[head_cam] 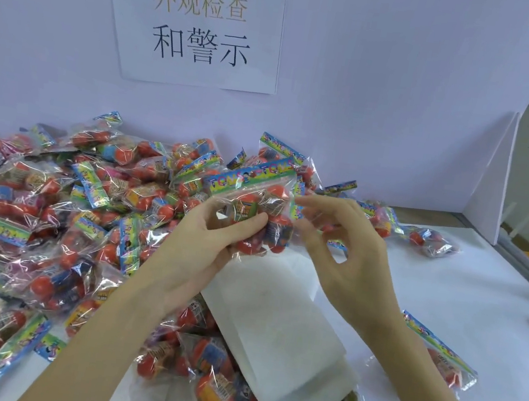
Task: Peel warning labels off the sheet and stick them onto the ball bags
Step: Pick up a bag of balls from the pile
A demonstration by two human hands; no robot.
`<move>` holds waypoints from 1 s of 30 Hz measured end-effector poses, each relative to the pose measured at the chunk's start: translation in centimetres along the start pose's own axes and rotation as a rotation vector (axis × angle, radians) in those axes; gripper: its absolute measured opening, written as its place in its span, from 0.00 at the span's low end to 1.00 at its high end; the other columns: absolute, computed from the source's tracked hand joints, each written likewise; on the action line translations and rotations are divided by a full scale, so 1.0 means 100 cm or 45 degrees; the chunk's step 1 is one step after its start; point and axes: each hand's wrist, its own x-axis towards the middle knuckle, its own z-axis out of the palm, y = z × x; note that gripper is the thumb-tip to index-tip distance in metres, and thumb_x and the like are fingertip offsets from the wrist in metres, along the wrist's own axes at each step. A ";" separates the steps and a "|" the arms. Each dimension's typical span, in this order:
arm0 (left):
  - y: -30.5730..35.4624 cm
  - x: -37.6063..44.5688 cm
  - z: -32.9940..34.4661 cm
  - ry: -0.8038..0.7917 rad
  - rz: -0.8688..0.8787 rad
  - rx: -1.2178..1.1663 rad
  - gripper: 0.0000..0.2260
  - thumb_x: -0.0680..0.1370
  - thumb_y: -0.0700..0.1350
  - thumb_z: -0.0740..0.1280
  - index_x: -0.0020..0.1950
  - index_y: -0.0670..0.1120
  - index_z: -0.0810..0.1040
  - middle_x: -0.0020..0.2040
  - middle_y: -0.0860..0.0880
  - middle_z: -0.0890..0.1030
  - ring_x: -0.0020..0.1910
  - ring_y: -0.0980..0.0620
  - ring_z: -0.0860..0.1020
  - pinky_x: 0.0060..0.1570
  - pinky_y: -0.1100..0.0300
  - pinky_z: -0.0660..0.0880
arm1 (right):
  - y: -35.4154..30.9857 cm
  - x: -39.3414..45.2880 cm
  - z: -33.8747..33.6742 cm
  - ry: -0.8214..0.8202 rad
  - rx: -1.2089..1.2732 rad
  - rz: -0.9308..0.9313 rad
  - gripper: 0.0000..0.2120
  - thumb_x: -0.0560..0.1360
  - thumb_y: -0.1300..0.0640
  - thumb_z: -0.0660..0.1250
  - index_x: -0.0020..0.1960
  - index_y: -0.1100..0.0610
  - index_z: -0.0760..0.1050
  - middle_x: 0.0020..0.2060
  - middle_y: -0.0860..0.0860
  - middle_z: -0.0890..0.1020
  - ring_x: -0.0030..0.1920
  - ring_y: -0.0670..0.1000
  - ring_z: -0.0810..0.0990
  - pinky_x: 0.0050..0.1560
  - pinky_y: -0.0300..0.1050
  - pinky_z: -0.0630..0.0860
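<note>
A clear ball bag [255, 206] with red balls and a colourful header card is held up over the table. My left hand [199, 252] grips its lower left part, thumb on the front. My right hand [349, 248] is just to the right of the bag, fingers loosely curved, fingertips near the bag's right edge; whether it pinches a label cannot be told. Below the hands lies the white label sheet [277, 327], resting on other bags.
A big heap of ball bags [45, 217] fills the left and back of the white table [467, 308]. Single bags lie at the right [440, 353] and far right [430, 240]. A white partition with a paper sign [198, 16] stands behind.
</note>
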 end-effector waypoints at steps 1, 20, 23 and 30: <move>0.000 0.001 0.001 0.020 0.008 -0.019 0.19 0.72 0.41 0.77 0.62 0.40 0.82 0.57 0.38 0.86 0.52 0.43 0.86 0.53 0.52 0.84 | 0.000 0.000 0.001 -0.013 0.033 0.048 0.09 0.81 0.59 0.72 0.59 0.50 0.83 0.50 0.46 0.83 0.50 0.52 0.83 0.51 0.48 0.80; 0.002 0.001 -0.002 -0.085 -0.027 -0.037 0.15 0.76 0.46 0.74 0.60 0.40 0.80 0.55 0.44 0.87 0.52 0.48 0.86 0.50 0.58 0.82 | 0.001 -0.001 0.005 0.026 0.350 0.341 0.11 0.81 0.69 0.66 0.54 0.56 0.84 0.38 0.47 0.84 0.37 0.48 0.81 0.41 0.38 0.78; 0.000 0.001 -0.001 -0.139 -0.003 -0.013 0.20 0.70 0.43 0.79 0.61 0.43 0.82 0.56 0.39 0.85 0.56 0.45 0.85 0.55 0.58 0.81 | 0.000 0.001 0.001 0.012 0.416 0.435 0.11 0.83 0.67 0.64 0.56 0.57 0.84 0.39 0.48 0.83 0.38 0.48 0.80 0.42 0.41 0.78; -0.001 -0.001 0.000 -0.143 -0.039 0.015 0.12 0.78 0.47 0.72 0.58 0.44 0.86 0.61 0.36 0.84 0.60 0.36 0.83 0.55 0.56 0.83 | 0.001 0.002 -0.002 -0.223 0.718 0.733 0.17 0.75 0.52 0.74 0.62 0.57 0.80 0.38 0.55 0.84 0.38 0.51 0.83 0.43 0.41 0.79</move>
